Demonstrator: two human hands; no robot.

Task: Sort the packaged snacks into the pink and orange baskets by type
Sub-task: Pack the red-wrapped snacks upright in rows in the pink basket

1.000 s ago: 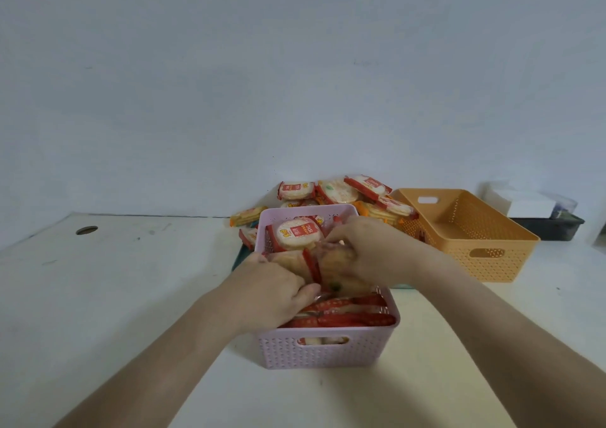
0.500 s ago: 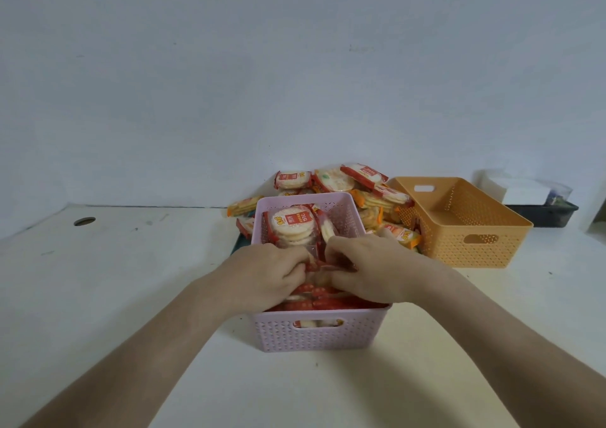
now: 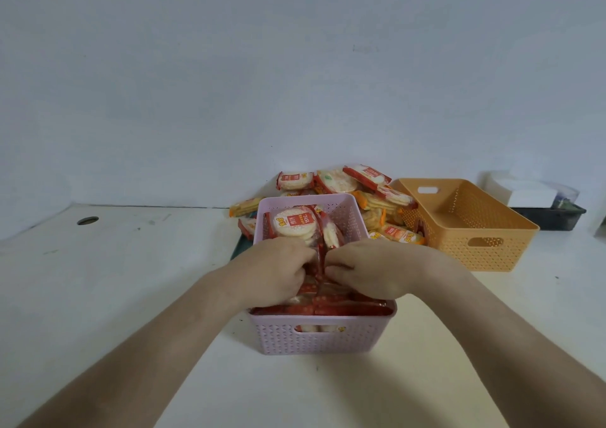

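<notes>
White tabletop (image 3: 131,280) fills the lower frame under a bare pale wall (image 3: 295,67). At centre stands the pink basket (image 3: 314,339), packed almost to its rim with red packets (image 3: 328,309) standing on edge, and a round cracker packet (image 3: 293,222) leans near its far wall. The left hand (image 3: 272,273) and right hand (image 3: 373,270) meet knuckle to knuckle inside it, fingers curled and pinching the upright red packets between them. The fingertips are buried in wrappers, so I cannot tell how deep the hold goes. Behind, at upper centre, lies the unsorted pile (image 3: 344,181), its right edge touching the orange basket (image 3: 475,231), which shows nothing inside from here.

The likely trouble is crowding. Wedging packets into so full a row could crack the brittle crackers or push a neighbour over the rim. Slick film may also slip from a pinch.
</notes>
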